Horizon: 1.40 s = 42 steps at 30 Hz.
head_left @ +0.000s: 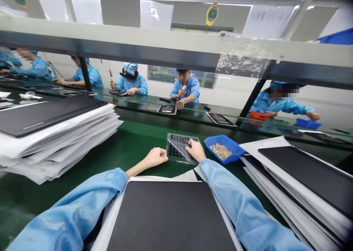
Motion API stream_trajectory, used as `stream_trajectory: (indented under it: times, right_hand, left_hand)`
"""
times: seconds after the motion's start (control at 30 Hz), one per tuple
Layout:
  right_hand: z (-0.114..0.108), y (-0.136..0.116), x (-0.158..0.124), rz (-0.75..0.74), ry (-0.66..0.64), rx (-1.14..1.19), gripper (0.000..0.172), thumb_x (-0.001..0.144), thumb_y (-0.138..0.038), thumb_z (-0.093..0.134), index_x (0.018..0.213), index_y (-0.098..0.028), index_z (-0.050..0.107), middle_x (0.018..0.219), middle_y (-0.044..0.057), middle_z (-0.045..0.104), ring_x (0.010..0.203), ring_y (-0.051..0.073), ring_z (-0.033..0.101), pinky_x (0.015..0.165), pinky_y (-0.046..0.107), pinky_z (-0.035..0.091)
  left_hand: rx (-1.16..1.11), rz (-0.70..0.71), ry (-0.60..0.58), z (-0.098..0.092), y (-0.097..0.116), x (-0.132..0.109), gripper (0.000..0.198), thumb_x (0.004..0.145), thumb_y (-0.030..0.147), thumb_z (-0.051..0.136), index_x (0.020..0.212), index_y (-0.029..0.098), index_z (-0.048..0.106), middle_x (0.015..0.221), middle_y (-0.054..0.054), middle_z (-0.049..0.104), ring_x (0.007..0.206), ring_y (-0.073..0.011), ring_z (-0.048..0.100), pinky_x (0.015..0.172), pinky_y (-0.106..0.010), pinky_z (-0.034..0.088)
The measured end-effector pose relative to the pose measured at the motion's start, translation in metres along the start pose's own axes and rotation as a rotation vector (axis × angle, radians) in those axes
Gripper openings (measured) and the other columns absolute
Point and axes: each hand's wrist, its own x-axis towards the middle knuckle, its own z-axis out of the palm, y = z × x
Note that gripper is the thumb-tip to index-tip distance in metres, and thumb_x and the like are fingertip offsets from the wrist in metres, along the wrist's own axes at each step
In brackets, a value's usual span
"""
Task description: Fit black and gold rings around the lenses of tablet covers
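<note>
A clear sheet of round black stickers [176,153] lies on the green bench, a diagonal line crossing it. Over the right part of that sheet is my right hand [196,151], its fingers closed on a slim dark tool that looks like tweezers [187,143]. My left hand [157,157] is closed at the sheet's left edge, fingertips pressed together; whatever is between them is hidden. Directly before me, between my forearms, a flat black panel [168,214] rests on white paper. A blue bin [234,156] holding many small tan pieces stands to the right of my right hand.
Tall stacks of black panels with white paper sheets stand at left [55,115] and right [303,170]. Beyond the green bench [135,133] runs a raised line carrying framed dark parts [220,119]. Several co-workers in blue sit across it, below an overhead shelf [165,41].
</note>
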Motion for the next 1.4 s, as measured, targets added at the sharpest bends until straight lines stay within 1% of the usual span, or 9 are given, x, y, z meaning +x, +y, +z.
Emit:
stream_trajectory:
  times: [0.13,0.23,0.33,0.47,0.77,0.93,1.13,1.27,1.4]
  right_hand:
    - [0.000,-0.002,-0.001,0.006,-0.004,-0.008,0.003,0.075,-0.022,0.055,0.076,-0.019,0.054,0.071,0.004,0.063,0.066,0.017,0.058,0.053,0.024,0.028]
    - [-0.001,-0.001,-0.002,0.004,-0.011,-0.004,0.004,0.074,-0.023,0.056,0.076,-0.020,0.055,0.070,0.003,0.063,0.066,0.018,0.058,0.053,0.024,0.028]
    - [-0.002,-0.001,-0.002,0.001,-0.017,0.008,0.004,0.074,-0.023,0.056,0.076,-0.020,0.055,0.071,0.003,0.062,0.067,0.018,0.058,0.054,0.024,0.028]
    - [-0.002,-0.002,-0.003,-0.007,-0.021,0.043,0.004,0.074,-0.023,0.056,0.076,-0.020,0.056,0.073,0.004,0.063,0.069,0.018,0.058,0.055,0.024,0.030]
    - [-0.001,-0.001,-0.002,-0.088,-0.031,0.202,0.003,0.069,-0.022,0.057,0.068,-0.020,0.057,0.068,0.001,0.064,0.068,0.016,0.057,0.060,0.023,0.036]
    - [-0.004,-0.005,-0.004,-0.115,-0.027,0.335,0.011,0.072,-0.026,0.054,0.065,-0.019,0.058,0.060,0.000,0.062,0.059,0.015,0.055,0.059,0.024,0.039]
    - [-0.002,-0.017,-0.007,-0.184,-0.106,0.518,0.044,0.088,-0.043,0.038,0.065,-0.016,0.063,0.066,0.005,0.066,0.062,0.015,0.059,0.062,0.024,0.043]
    - [0.002,-0.027,-0.012,-0.302,-0.214,0.526,0.034,0.081,-0.043,0.054,0.067,-0.015,0.067,0.064,0.001,0.064,0.060,0.014,0.058,0.059,0.022,0.042]
    - [0.001,-0.033,-0.018,-0.401,-0.214,0.456,0.025,0.078,-0.035,0.060,0.066,-0.015,0.069,0.062,0.000,0.060,0.058,0.013,0.054,0.057,0.022,0.039]
  left_hand:
    - [0.073,0.065,0.066,-0.002,0.000,-0.003,0.024,0.088,0.035,0.056,0.086,0.012,0.060,0.080,0.000,0.061,0.068,-0.0131,0.059,0.064,-0.029,0.050]
    - [0.123,0.147,0.174,-0.005,-0.001,-0.006,0.017,0.080,0.030,0.062,0.082,0.013,0.059,0.083,-0.003,0.060,0.079,-0.0174,0.056,0.074,-0.034,0.048]
    - [0.146,0.259,0.258,-0.006,-0.002,-0.007,0.025,0.078,0.027,0.059,0.099,0.014,0.057,0.106,-0.010,0.058,0.100,-0.0242,0.049,0.091,-0.041,0.041]
    - [0.175,0.374,0.263,-0.006,-0.006,0.001,0.039,0.088,0.028,0.046,0.125,0.016,0.047,0.136,-0.011,0.044,0.120,-0.0268,0.037,0.104,-0.045,0.031]
    - [0.235,0.434,0.213,-0.003,-0.015,0.026,0.049,0.088,0.023,0.044,0.136,0.017,0.041,0.147,-0.010,0.033,0.130,-0.0314,0.029,0.108,-0.049,0.025]
    - [0.225,0.434,0.184,0.000,-0.019,0.026,0.042,0.090,0.021,0.041,0.131,0.024,0.049,0.145,-0.005,0.037,0.129,-0.0299,0.031,0.107,-0.050,0.024]
    - [0.165,0.429,0.169,-0.002,-0.018,0.027,0.035,0.091,0.020,0.037,0.120,0.021,0.057,0.128,-0.007,0.055,0.121,-0.0253,0.039,0.105,-0.045,0.029]
    - [0.103,0.382,0.213,-0.004,-0.019,0.027,0.033,0.086,0.016,0.040,0.117,0.014,0.053,0.113,-0.011,0.059,0.106,-0.0228,0.048,0.097,-0.039,0.039]
    - [0.063,0.369,0.209,-0.005,-0.023,0.029,0.037,0.078,0.011,0.046,0.114,0.014,0.055,0.106,-0.009,0.061,0.101,-0.0222,0.052,0.093,-0.037,0.041]
